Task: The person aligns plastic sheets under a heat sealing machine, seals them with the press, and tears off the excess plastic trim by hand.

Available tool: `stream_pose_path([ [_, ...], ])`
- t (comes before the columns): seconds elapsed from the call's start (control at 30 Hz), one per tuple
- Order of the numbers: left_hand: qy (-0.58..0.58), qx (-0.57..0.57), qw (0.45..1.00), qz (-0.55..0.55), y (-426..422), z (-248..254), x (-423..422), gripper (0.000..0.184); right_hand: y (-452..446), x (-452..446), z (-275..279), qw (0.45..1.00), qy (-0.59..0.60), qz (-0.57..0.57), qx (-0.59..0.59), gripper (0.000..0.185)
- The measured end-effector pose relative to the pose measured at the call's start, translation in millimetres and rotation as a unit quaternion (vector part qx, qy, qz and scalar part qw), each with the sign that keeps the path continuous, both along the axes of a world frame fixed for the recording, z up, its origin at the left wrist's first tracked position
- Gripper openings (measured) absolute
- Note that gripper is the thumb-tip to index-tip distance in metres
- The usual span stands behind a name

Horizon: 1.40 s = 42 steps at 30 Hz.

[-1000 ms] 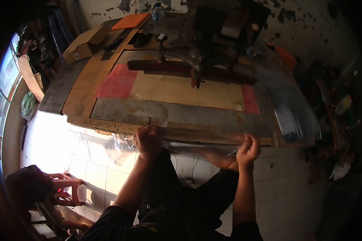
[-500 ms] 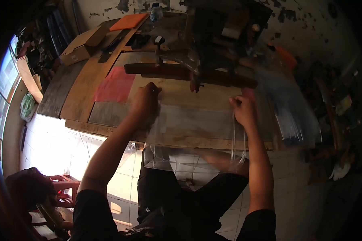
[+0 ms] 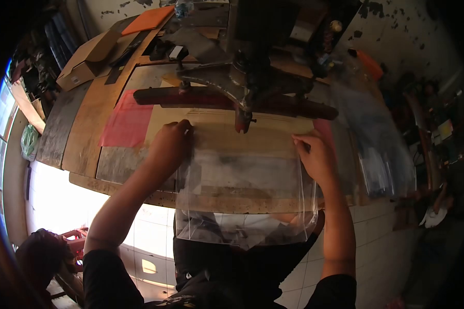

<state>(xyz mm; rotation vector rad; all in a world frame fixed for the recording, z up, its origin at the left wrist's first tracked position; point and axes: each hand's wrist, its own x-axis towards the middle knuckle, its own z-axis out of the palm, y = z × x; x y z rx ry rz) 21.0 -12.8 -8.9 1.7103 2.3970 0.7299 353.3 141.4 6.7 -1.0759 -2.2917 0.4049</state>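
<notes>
A clear plastic sheet (image 3: 242, 226) hangs from my two hands, over the table's front edge and above my lap. My left hand (image 3: 172, 141) pinches its upper left corner. At the upper right corner, my right hand (image 3: 313, 149) holds it between thumb and fingers. Both hands are over the tan panel (image 3: 211, 116) on the table. Just beyond them runs the long dark bar (image 3: 191, 97) of a machine. Red patches (image 3: 126, 121) flank the tan panel.
An open cardboard box (image 3: 90, 59) and an orange sheet (image 3: 147, 20) lie at the back left. Stacked clear plastic (image 3: 381, 159) hangs over the table's right side. Another person (image 3: 41, 252) is at the lower left, near a red stool (image 3: 76, 244).
Both hands have risen from the table's front edge to over the panel, bringing the plastic sheet up with them. The view has shifted closer to the table.
</notes>
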Motion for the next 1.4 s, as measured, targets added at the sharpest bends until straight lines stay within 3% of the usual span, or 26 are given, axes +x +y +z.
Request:
stream_pose_path([
  [0.1, -0.053, 0.04, 0.998, -0.023, -9, 9, 2, 0.027, 0, 4, 10, 0.997, -0.052, -0.004, -0.059, 0.021],
  [0.33, -0.147, 0.043, 0.987, -0.037, -5, 9, -12, 0.03, 11, 0, 10, 0.996, -0.049, 0.012, -0.08, 0.022],
  [0.4, -0.136, 0.048, 0.989, -0.031, 0, 13, -11, 0.03, 19, -3, 4, 0.998, -0.003, 0.032, -0.05, 0.023],
  [0.57, -0.098, 0.075, 0.992, -0.037, 7, 6, -16, 0.028, 23, -8, 4, 0.998, -0.017, 0.016, -0.063, 0.024],
  [0.83, -0.163, 0.04, 0.986, -0.006, 9, 16, -9, 0.026, 24, -10, 9, 0.991, -0.041, -0.024, -0.127, 0.024],
  [0.9, -0.165, 0.048, 0.985, -0.003, 9, 16, -8, 0.026, 28, -8, 0, 1.0, -0.012, 0.019, -0.019, 0.023],
  [1.07, -0.126, 0.047, 0.991, 0.004, 5, 16, -13, 0.026, 20, -15, 9, 0.997, -0.031, -0.009, -0.07, 0.023],
  [1.23, -0.195, 0.042, 0.98, 0.012, 7, 14, -15, 0.028, 22, -16, 5, 0.999, -0.028, -0.007, -0.034, 0.024],
  [1.4, -0.18, 0.052, 0.982, -0.003, 5, 13, -16, 0.028, 22, -16, 7, 0.996, -0.035, -0.02, -0.079, 0.025],
])
